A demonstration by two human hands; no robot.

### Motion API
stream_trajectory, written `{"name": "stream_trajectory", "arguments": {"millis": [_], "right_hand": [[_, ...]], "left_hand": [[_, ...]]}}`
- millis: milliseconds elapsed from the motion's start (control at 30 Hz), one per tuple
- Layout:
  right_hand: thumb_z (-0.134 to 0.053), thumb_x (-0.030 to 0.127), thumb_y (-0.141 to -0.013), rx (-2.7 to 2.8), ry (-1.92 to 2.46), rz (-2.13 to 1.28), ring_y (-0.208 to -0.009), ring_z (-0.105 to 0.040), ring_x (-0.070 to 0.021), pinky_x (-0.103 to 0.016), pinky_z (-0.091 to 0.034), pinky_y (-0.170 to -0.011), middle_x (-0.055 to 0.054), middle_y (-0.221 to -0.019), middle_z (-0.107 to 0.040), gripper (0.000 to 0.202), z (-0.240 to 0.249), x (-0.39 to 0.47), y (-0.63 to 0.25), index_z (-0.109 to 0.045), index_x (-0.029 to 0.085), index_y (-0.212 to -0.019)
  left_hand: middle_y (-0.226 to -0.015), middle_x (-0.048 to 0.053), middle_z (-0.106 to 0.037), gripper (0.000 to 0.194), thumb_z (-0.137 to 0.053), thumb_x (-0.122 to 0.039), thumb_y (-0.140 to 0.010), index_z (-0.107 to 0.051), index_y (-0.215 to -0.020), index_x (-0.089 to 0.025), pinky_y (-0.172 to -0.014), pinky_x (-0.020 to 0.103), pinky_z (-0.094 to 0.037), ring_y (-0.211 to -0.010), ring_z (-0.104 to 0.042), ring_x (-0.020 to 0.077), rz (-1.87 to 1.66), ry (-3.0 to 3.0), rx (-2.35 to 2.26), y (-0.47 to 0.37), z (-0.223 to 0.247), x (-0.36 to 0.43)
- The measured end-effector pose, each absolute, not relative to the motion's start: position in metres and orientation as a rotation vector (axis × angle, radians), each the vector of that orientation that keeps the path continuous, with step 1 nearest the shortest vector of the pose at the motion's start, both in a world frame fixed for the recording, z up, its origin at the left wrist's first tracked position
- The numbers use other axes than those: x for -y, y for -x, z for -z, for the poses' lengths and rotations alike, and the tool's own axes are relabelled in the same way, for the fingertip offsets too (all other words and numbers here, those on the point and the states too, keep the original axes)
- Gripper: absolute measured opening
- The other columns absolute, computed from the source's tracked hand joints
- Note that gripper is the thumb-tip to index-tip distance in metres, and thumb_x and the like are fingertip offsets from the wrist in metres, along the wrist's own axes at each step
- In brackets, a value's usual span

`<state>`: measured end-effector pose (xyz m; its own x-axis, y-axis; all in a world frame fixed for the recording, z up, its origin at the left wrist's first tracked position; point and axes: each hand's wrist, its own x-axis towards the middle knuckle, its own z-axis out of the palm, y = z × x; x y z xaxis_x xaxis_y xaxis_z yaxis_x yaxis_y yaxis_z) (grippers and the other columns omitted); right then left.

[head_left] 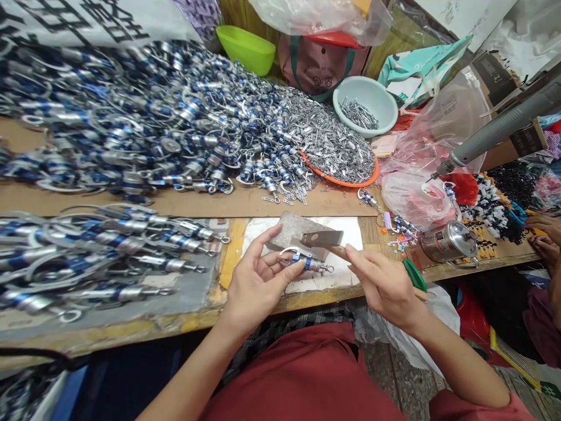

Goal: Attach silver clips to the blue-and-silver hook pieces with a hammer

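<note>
My left hand [260, 280] holds a small blue-and-silver metal fitting [310, 263] between thumb and fingers. The fitting has a pale curved strip on one side and a small ring at its right end. Closed around a wooden handle, my right hand [388, 283] grips a hammer [322, 238]. Its dark head is just above the fitting; whether they touch I cannot tell. Beneath both lies a grey block [291, 228] on a white board [348, 234] at the bench edge.
Many similar fittings [131, 128] are heaped at left, others in rows in front. Small metal plates [337, 146] fill an orange tray [350, 185]. Behind stands a pale bowl [388, 96] of pins. A grey power driver [504, 126] hangs at right, above a metal mug [438, 244]. Another person's hand [547, 234] shows far right.
</note>
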<state>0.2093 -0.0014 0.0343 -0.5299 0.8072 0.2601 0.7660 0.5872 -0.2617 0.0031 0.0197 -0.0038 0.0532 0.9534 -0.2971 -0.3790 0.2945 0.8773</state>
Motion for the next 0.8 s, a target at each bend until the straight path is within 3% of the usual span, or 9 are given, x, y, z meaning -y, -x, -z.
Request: {"name": "stream_trajectory", "arguments": {"millis": [133, 200, 300, 400, 533, 667, 800], "right_hand": [[-0.046, 0.013, -0.088, 2.303, 1.361, -0.354, -0.089, -0.065, -0.0146, -0.026, -0.054, -0.077, -0.005, -0.104, -0.068, 0.049, -0.021, 0.000, -0.224, -0.044, 0.026, -0.135], [-0.050, 0.022, -0.088, 2.131, 1.464, -0.400, -0.097, -0.064, -0.0166, -0.030, -0.053, -0.083, -0.006, -0.113, -0.066, 0.044, -0.011, -0.005, -0.243, -0.048, 0.025, -0.132], [-0.052, 0.031, -0.087, 2.025, 1.728, -0.382, -0.104, -0.063, -0.0206, -0.036, -0.052, -0.087, -0.008, -0.119, -0.064, 0.041, 0.000, -0.014, -0.274, -0.053, 0.023, -0.128], [-0.053, 0.036, -0.087, 2.125, 1.932, -0.220, -0.095, -0.066, -0.0226, -0.037, -0.052, -0.082, -0.008, -0.107, -0.069, 0.033, 0.002, -0.024, -0.287, -0.063, 0.022, -0.116], [-0.048, 0.025, -0.090, 2.231, 1.734, 0.041, -0.093, -0.063, -0.0191, -0.030, -0.050, -0.081, -0.008, -0.101, -0.069, 0.024, 0.002, -0.060, -0.256, -0.068, 0.020, -0.104], [-0.038, 0.004, -0.088, 2.509, 1.650, 0.100, -0.109, -0.055, -0.0191, -0.031, -0.043, -0.091, -0.010, -0.121, -0.061, 0.036, 0.007, -0.121, -0.204, -0.062, 0.016, -0.112], [-0.038, 0.007, -0.090, 2.669, 1.648, 0.081, -0.101, -0.055, -0.0237, -0.035, -0.041, -0.086, -0.015, -0.108, -0.065, 0.029, 0.007, -0.163, -0.167, -0.064, 0.010, -0.102]], "left_hand": [[-0.071, -0.002, -0.066, 0.087, -0.080, -0.028, -0.058, -0.035, -0.132, -0.016, -0.076, 0.037, -0.058, -0.072, -0.067, 0.0160, -1.156, -0.692, -1.068, -0.004, 0.003, -0.019], [-0.072, -0.001, -0.066, 0.082, -0.082, -0.030, -0.056, -0.043, -0.127, -0.016, -0.076, 0.036, -0.058, -0.074, -0.067, 0.0167, -1.160, -0.717, -1.115, -0.003, 0.004, -0.019], [-0.076, 0.004, -0.069, 0.048, -0.081, -0.036, -0.055, -0.064, -0.094, -0.015, -0.076, 0.034, -0.057, -0.074, -0.067, 0.0189, -1.106, -0.826, -1.187, -0.001, 0.006, -0.019], [-0.073, 0.005, -0.070, 0.024, -0.076, -0.039, -0.062, -0.069, -0.072, -0.018, -0.071, 0.033, -0.056, -0.070, -0.066, 0.0197, -1.102, -1.020, -1.259, 0.002, 0.008, -0.019], [-0.077, 0.002, -0.067, 0.009, -0.070, -0.033, -0.071, -0.072, -0.074, -0.025, -0.071, 0.029, -0.051, -0.075, -0.062, 0.0177, -1.255, -1.398, -1.306, 0.007, 0.011, -0.018], [-0.087, 0.004, -0.061, 0.008, -0.068, -0.029, -0.074, -0.073, -0.078, -0.025, -0.075, 0.028, -0.050, -0.085, -0.060, 0.0183, -1.346, -1.647, -1.354, 0.008, 0.010, -0.017], [-0.086, 0.004, -0.059, 0.006, -0.068, -0.027, -0.073, -0.073, -0.076, -0.024, -0.075, 0.028, -0.050, -0.084, -0.059, 0.0179, -1.389, -1.677, -1.361, 0.007, 0.007, -0.019]]}}
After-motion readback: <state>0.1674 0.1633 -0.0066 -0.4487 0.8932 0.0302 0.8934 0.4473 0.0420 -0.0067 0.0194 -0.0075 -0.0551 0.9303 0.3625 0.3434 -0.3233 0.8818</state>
